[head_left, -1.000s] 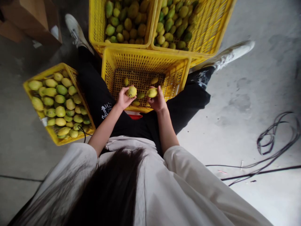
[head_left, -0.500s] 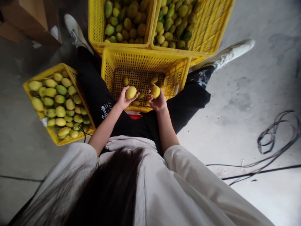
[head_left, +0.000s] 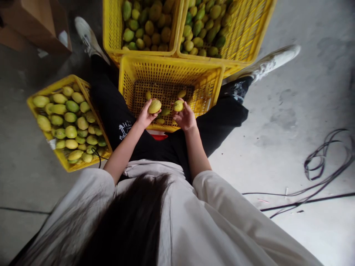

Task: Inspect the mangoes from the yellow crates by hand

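Observation:
My left hand [head_left: 144,116] holds a yellow-green lemon [head_left: 154,106], with its fingers curled under and around the fruit. A smaller lemon [head_left: 178,106] is between the fingertips of my right hand [head_left: 187,117]. Both hands are above the near part of a yellow plastic crate [head_left: 171,61] between my legs. Several loose fruits lie on the dark grid bottom of this crate, one [head_left: 165,112] between my hands and another [head_left: 181,94] behind my right hand.
Two yellow crates [head_left: 113,27] [head_left: 251,33] of green and yellow fruit adjoin the far side. A full, tilted crate [head_left: 63,162] stands at left. Cardboard boxes [head_left: 36,22] are at upper left, and black cables [head_left: 318,162] lie on the floor at right.
The lemon in my right hand has turned and shifted slightly left and up, out to the fingertips. The one in my left hand has turned a little and risen slightly.

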A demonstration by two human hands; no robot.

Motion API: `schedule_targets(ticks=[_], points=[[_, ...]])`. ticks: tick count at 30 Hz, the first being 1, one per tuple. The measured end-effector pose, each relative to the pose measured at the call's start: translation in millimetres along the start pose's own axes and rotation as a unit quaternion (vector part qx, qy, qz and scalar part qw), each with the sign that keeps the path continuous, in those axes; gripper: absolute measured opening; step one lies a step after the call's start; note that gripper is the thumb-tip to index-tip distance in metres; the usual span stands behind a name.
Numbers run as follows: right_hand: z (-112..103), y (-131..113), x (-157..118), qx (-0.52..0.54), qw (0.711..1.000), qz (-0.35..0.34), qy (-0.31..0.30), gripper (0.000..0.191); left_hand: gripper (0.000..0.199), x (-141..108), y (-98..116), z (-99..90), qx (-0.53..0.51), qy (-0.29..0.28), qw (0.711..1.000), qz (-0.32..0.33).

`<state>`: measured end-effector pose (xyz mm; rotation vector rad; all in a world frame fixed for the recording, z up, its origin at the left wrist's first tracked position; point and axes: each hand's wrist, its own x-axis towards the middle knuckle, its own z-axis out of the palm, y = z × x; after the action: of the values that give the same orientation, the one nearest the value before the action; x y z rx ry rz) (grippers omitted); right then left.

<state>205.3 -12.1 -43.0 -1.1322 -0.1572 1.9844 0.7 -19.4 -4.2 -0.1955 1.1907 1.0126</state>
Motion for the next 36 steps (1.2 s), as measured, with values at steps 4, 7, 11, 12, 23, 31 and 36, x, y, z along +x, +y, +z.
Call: schedule_targets(ticks=[4, 7, 11, 12, 23, 31, 36], points=[[-1.3, -0.5, 0.4, 0.006, 0.999, 0.035, -0.022, 0.034, 0.032, 7.5, 0.4, -6.3, 0.008, 0.012, 1.0, 0.016], [1.5, -0.1, -0.2, 0.014, 0.999, 0.034, -0.012, 0.029, 0.032, 9.1, 0.5, -6.6, 0.019, 0.029, 0.999, 0.007], [8.4, -1.1, -3.4, 0.006, 1.0, 0.019, -0.016, 0.031, 0.037, 3.5, 0.9, -1.1, 0.03, 0.046, 0.998, -0.021], [9.8, -1.3, -3.9, 0.005, 1.0, 0.015, -0.02, 0.033, 0.038, 1.3, 1.2, 0.6, 0.03, 0.044, 0.998, -0.026], [4.4, 6.2, 7.1, 0.025, 0.997, -0.014, 0.069, 0.022, 0.048, -8.5, 4.1, 7.2, -0.009, 0.031, 0.999, -0.026], [11.0, -3.5, -4.6, 0.006, 1.0, 0.002, 0.002, 0.038, 0.034, -9.7, 3.4, 7.7, 0.022, -0.002, 1.0, -0.019], [10.3, -0.5, -0.2, 0.001, 1.0, -0.019, 0.002, 0.035, 0.022, -5.3, -1.0, 5.1, 0.014, 0.015, 0.999, 0.026]])
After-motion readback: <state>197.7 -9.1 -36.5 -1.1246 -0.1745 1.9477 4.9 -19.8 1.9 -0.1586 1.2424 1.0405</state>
